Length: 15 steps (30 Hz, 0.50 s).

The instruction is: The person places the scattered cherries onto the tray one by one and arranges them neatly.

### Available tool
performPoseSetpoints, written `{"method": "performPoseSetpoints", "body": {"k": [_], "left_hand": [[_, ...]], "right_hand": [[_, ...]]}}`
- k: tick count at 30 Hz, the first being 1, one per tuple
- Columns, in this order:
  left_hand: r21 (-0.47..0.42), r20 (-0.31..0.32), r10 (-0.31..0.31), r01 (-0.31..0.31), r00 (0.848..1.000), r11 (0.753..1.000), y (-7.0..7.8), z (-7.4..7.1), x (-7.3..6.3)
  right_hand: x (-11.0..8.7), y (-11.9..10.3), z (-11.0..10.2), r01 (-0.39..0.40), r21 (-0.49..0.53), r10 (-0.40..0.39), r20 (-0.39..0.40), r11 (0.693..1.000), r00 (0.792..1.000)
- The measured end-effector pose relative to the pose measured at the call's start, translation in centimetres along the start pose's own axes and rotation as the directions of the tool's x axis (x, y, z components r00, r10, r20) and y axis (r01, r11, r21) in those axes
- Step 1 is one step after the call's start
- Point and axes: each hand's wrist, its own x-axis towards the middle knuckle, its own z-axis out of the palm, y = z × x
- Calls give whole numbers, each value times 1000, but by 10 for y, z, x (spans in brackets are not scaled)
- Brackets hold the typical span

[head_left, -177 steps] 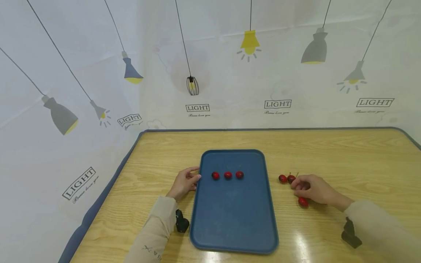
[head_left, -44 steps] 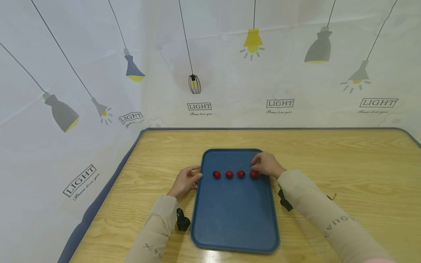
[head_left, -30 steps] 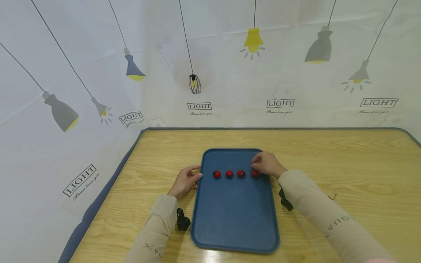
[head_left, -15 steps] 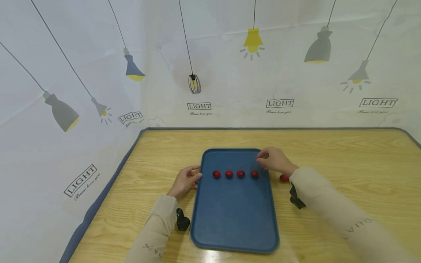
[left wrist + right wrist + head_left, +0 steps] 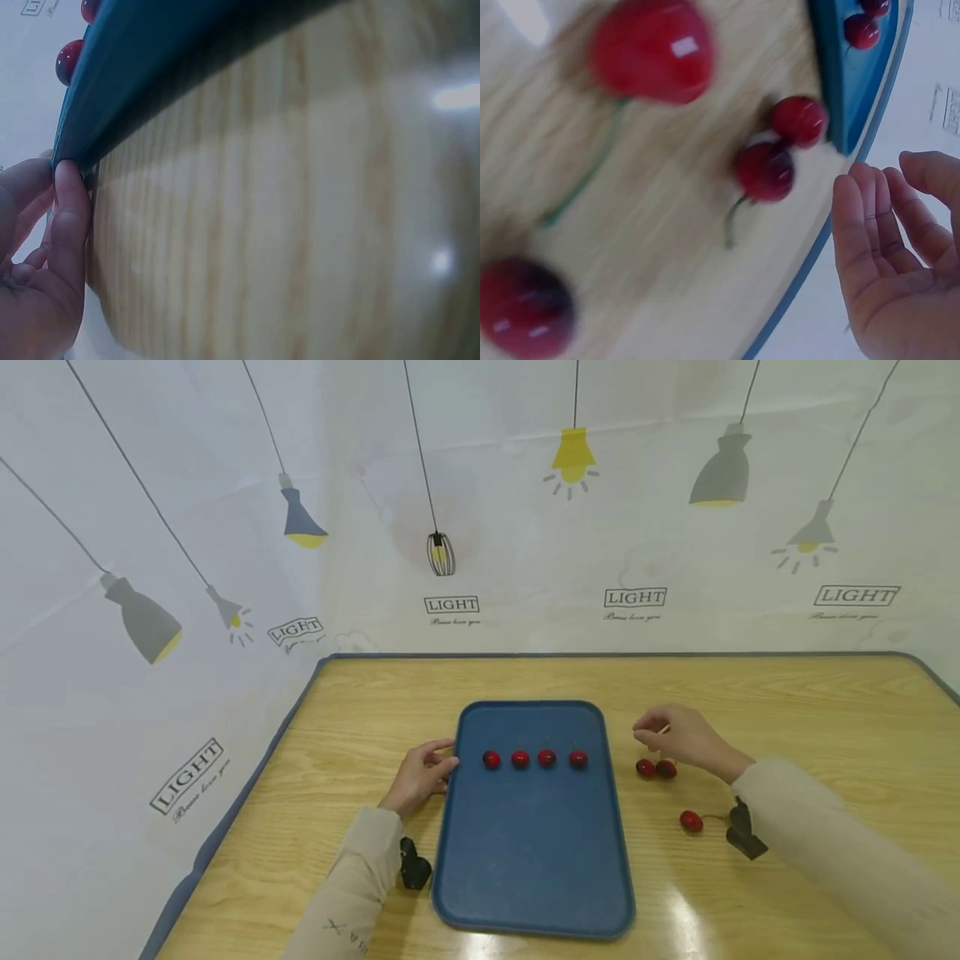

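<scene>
Several red cherries with dark patches form a row across the upper part of a blue tray [image 5: 532,860]; the rightmost cherry [image 5: 578,760] lies near the right rim. My left hand [image 5: 417,778] touches the tray's left edge with thumb and fingertips, fingers relaxed. Right of the tray, my right hand [image 5: 686,739] hovers above the table, its fingers loosely bent with nothing between them. Just below it two cherries lie side by side, a left one [image 5: 646,768] and a right one [image 5: 666,769]. Nearer the front is a stemmed cherry [image 5: 692,821].
In the right wrist view another dark-sided cherry [image 5: 525,307] lies on the table. The wood-grain table [image 5: 750,685] has a dark-edged border. Behind it hangs a white cloth [image 5: 525,510] printed with lamps. A black wrist camera [image 5: 414,864] sits beside the left sleeve.
A fourth cherry now lies at the right end of the tray's row. My right hand has let go of it and moved right, off the tray. My left hand stays put.
</scene>
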Motion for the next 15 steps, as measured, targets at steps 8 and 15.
{"method": "performPoseSetpoints", "body": {"k": [8, 15], "left_hand": [[-2, 11, 24, -24, 1000, 1000, -1, -1, -2], [-1, 15, 36, -36, 999, 999, 0, -1, -3]], "right_hand": [[-16, 32, -9, -96, -10, 96, -18, 995, 995], [-22, 52, -10, -149, -53, 149, -16, 987, 989]]}}
